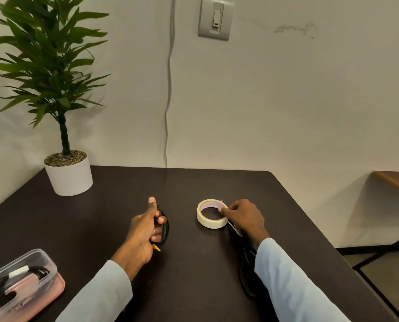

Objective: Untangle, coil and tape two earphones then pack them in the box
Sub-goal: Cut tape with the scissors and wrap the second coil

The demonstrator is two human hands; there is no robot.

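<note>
Left hand [145, 231], centre of frame: grip closed around a coiled black earphone [164, 225], thumb sticking up, small yellow tip showing below the fingers. Right hand [245, 217], right of centre: fingertips pinch the rim of a cream tape roll [211, 213] lying flat on the dark surface [193, 275]. Black scissors [246, 263] lie just beside the roll, partly under the right forearm. Lower left of frame: clear-lidded pink box [26, 289] with a second coiled earphone [34, 271] inside, taped white. Upper left: potted plant [66, 173] on the surface's far corner. Wall switch [216, 18] at top centre, cable [168, 89] hanging down the wall.
</note>
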